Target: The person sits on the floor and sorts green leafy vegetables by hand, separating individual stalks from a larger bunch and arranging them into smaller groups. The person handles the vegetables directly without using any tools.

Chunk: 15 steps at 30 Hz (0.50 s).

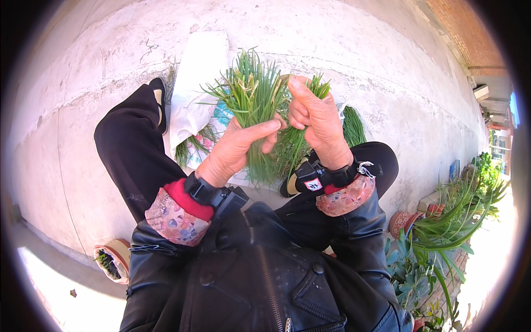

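Observation:
My left hand (238, 145) is closed around a thick bunch of chive-like green leaves (257, 91), tips up, a few pale and dry among them. Close beside it, my right hand (315, 114) grips a smaller bunch of the same greens (318, 87), its long ends trailing below my fist. Below both hands lies a loose heap of greens (286, 151), partly hidden by them. Another bundle of greens (353, 126) lies past my right hand, next to some white plastic. A white sack with coloured print (199, 87) is spread at the left, with stray leaves on it.
My knees frame the greens on the pale concrete ground (415, 112). A potted plant (110, 261) stands at lower left. At right are a patterned red flowerpot (402, 224) and leafy plants (444, 232) along the edge. A brick wall (473, 33) shows at upper right.

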### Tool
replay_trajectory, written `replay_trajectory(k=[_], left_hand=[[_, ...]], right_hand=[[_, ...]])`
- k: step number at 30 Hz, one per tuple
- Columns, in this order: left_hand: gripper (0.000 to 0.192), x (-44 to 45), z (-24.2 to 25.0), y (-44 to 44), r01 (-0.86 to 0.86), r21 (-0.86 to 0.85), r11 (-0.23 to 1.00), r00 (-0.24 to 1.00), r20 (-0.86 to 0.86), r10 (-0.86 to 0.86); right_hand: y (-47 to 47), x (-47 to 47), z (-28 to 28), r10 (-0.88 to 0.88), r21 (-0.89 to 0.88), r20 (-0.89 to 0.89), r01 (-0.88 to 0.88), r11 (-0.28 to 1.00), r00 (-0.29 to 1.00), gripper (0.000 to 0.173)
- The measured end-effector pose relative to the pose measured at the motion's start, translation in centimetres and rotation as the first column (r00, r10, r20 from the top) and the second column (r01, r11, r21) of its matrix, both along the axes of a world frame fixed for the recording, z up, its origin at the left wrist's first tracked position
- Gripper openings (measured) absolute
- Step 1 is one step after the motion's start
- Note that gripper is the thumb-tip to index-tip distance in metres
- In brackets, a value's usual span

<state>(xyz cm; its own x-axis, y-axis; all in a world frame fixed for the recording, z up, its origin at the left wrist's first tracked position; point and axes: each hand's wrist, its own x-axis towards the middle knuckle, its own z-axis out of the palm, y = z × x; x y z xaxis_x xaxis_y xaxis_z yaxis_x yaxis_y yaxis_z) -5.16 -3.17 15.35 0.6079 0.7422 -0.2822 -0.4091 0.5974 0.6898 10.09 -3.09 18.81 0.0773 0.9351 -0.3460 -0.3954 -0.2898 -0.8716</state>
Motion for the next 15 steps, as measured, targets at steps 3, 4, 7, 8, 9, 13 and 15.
replay_trajectory(k=[3, 4, 7, 8, 9, 13, 15], left_hand=[[0.023, 0.13, -0.04, 0.02, -0.030, 0.000, 1.000, 1.000, -0.008, 0.030], [0.023, 0.17, -0.14, 0.10, -0.053, -0.012, 0.999, 0.999, 0.012, 0.053], [0.022, 0.31, -0.40, 0.19, -0.146, -0.094, 0.985, 0.988, 0.031, 0.149], [0.022, 0.33, -0.44, 0.19, -0.180, -0.132, 0.975, 0.983, 0.024, 0.185], [0.021, 0.27, -0.56, 0.11, -0.182, -0.129, 0.975, 0.982, 0.019, 0.186], [0.017, 0.13, -0.62, 0.12, -0.187, -0.133, 0.973, 0.982, 0.007, 0.190], [0.016, 0.15, -0.62, 0.17, -0.189, -0.135, 0.973, 0.981, 0.008, 0.192]], right_hand=[[-0.04, -0.12, -0.18, -0.043, 0.061, 0.062, 0.039, 0.997, 0.997, 0.019], [-0.06, -0.08, -0.24, -0.055, 0.087, 0.091, 0.047, 0.995, 0.994, 0.018], [-0.16, 0.19, -0.38, -0.108, 0.107, 0.126, 0.094, 0.990, 0.986, 0.017], [-0.17, 0.27, -0.40, -0.096, 0.098, 0.125, 0.084, 0.992, 0.988, 0.018], [-0.23, 0.29, -0.47, -0.086, 0.091, 0.130, 0.074, 0.993, 0.988, 0.018], [-0.26, 0.36, -0.66, -0.081, 0.081, 0.109, 0.072, 0.994, 0.991, 0.020], [-0.24, 0.40, -0.75, -0.086, 0.084, 0.096, 0.078, 0.993, 0.992, 0.021]])
